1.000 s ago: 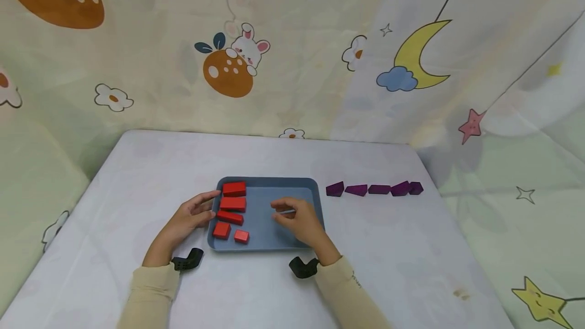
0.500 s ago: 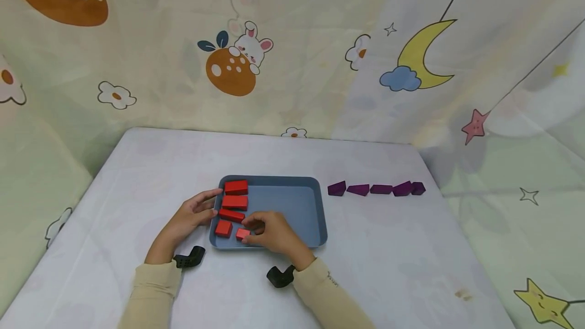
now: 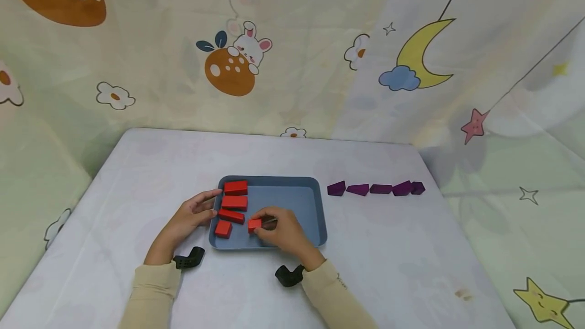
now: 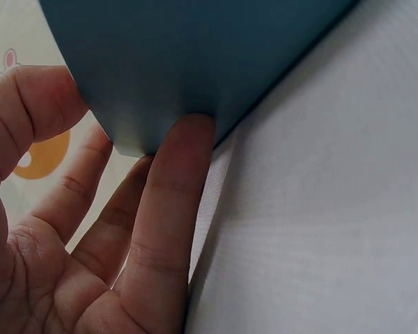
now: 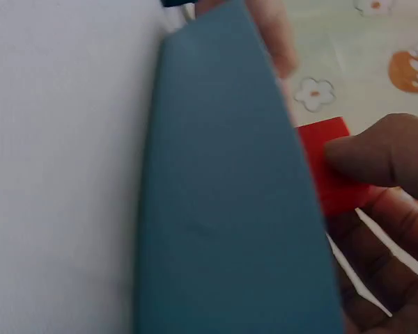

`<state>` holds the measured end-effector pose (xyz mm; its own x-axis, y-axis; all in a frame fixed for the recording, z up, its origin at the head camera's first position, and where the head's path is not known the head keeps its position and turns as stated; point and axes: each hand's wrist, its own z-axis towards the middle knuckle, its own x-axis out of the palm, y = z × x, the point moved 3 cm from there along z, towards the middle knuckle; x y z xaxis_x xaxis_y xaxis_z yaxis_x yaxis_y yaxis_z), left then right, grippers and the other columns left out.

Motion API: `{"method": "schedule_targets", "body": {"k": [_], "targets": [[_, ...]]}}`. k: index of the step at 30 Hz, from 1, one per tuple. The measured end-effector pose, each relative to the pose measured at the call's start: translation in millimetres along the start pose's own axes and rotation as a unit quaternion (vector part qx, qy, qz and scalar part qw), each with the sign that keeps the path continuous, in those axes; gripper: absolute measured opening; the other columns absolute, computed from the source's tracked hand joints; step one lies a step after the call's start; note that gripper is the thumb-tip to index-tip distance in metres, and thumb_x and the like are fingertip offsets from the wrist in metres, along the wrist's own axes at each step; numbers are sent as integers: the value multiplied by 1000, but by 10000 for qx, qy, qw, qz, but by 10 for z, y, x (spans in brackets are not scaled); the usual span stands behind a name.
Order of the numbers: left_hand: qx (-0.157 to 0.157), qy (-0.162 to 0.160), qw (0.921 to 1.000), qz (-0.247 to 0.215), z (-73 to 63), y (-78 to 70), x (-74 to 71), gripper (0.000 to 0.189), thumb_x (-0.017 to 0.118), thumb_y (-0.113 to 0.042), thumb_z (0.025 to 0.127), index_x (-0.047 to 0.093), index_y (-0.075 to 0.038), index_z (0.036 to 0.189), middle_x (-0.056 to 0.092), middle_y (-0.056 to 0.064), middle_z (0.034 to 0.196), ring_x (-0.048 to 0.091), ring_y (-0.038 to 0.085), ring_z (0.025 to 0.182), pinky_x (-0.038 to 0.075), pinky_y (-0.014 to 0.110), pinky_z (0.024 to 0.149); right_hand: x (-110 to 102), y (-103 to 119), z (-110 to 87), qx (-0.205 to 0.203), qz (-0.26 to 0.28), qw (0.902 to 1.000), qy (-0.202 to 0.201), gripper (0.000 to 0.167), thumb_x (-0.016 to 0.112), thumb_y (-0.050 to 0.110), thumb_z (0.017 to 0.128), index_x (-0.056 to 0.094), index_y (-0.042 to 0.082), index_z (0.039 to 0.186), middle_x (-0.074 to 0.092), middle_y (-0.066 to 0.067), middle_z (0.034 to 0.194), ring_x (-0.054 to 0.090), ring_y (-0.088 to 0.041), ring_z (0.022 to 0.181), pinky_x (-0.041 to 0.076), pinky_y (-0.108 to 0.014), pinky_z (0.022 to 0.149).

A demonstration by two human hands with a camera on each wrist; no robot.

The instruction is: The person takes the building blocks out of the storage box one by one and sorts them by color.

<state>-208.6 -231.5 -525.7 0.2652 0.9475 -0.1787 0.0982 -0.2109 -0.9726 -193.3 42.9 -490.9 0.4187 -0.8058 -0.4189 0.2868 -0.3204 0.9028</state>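
Observation:
My right hand (image 3: pixel 287 231) pinches a small red block (image 3: pixel 254 225) between thumb and fingers, over the lower middle of the blue-grey tray (image 3: pixel 285 194). In the right wrist view the thumb lies on the red block's face (image 5: pixel 319 156), and the tray's wall (image 5: pixel 226 181) covers part of it. My left hand (image 3: pixel 186 221) touches the tray's left side; the left wrist view has its thumb (image 4: pixel 174 188) extended against the outer wall (image 4: pixel 174 62). Several other red blocks (image 3: pixel 234 203) are stacked in a column along the tray's left inner side.
Several purple blocks (image 3: pixel 381 189) form a row on the white-covered table (image 3: pixel 388 268), right of the tray. A patterned cloth (image 3: pixel 311 90) hangs behind the table. Black wrist cameras (image 3: pixel 289 275) sit at both cuffs.
My right hand went left and down to the small red block, took hold of it, then shifted it slightly right and up. My left hand stays at the tray's side.

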Motion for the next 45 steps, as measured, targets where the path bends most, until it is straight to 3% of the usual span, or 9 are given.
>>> {"method": "schedule_targets", "body": {"k": [5, 9, 14, 19, 24, 29, 38, 45], "targets": [[-12, -59, 10000, 30, -5, -2, -18, 64, 65, -12, 106, 41, -2, 165, 35, 33, 168, 39, 52, 152, 57, 26, 91, -355, -26, -106, -327, 645, 9970, -261, 28, 77, -6, 95, 73, -9, 122, 73, -25, 121, 73, -38, 109, 60, -32, 95], [5, -60, 10000, 0, 2, -1, -18, 63, 63, -9, 106, 42, -3, 165, 37, 33, 167, 43, 51, 150, 57, 26, 90, -670, -60, -213, -351, 759, 9951, -518, 29, 78, -8, 94, 71, -13, 121, 71, -28, 122, 72, -36, 111, 60, -30, 95], [-13, -46, 10000, 13, 0, -16, 3, 63, 62, -8, 105, 42, -2, 164, 37, 33, 167, 44, 52, 149, 57, 26, 90, -1035, -176, -334, -317, 571, 9942, -851, 29, 78, -11, 93, 71, -13, 120, 71, -29, 121, 72, -23, 106, 59, -26, 93], [-7, -58, 10000, 24, -6, -3, 6, 62, 62, -8, 105, 42, -2, 164, 37, 33, 167, 44, 52, 149, 57, 26, 90, -1334, -329, -421, -172, 176, 9924, -1206, 30, 78, -11, 92, 72, -13, 121, 71, -29, 120, 72, -28, 103, 59, -22, 91], [-6, -49, 10000, -14, 0, 10, 2, 62, 62, -7, 105, 43, -2, 164, 38, 33, 166, 45, 52, 148, 57, 26, 91, -1577, -505, -512, 241, -174, 9875, -1550, 32, 79, -7, 93, 72, -10, 124, 72, -27, 122, 72, -31, 106, 56, -18, 91], [11, -45, 10000, -51, 5, 11, -3, 62, 63, -7, 105, 43, -2, 164, 37, 33, 167, 44, 52, 149, 57, 25, 91, -1723, -688, -568, 694, -305, 9840, -1612, 31, 76, -5, 96, 72, -8, 126, 71, -27, 126, 71, -41, 113, 55, -17, 92], [23, -56, 10000, -29, 2, 8, -14, 62, 62, -7, 105, 43, -2, 164, 39, 33, 166, 44, 52, 149, 56, 25, 91, -1772, -869, -548, 1051, -1002, 9784, -1475, 26, 77, -4, 96, 73, -7, 122, 72, -27, 128, 72, -46, 116, 57, -50, 102], [24, -27, 10000, -62, -2, -5, 0, 62, 63, -8, 105, 43, -1, 164, 38, 33, 167, 45, 51, 148, 57, 25, 92, -1781, -878, -560, 1139, -1215, 9744, -1513, 32, 78, -6, 94, 73, -6, 126, 71, -27, 132, 71, -46, 119, 55, -54, 103]]}}
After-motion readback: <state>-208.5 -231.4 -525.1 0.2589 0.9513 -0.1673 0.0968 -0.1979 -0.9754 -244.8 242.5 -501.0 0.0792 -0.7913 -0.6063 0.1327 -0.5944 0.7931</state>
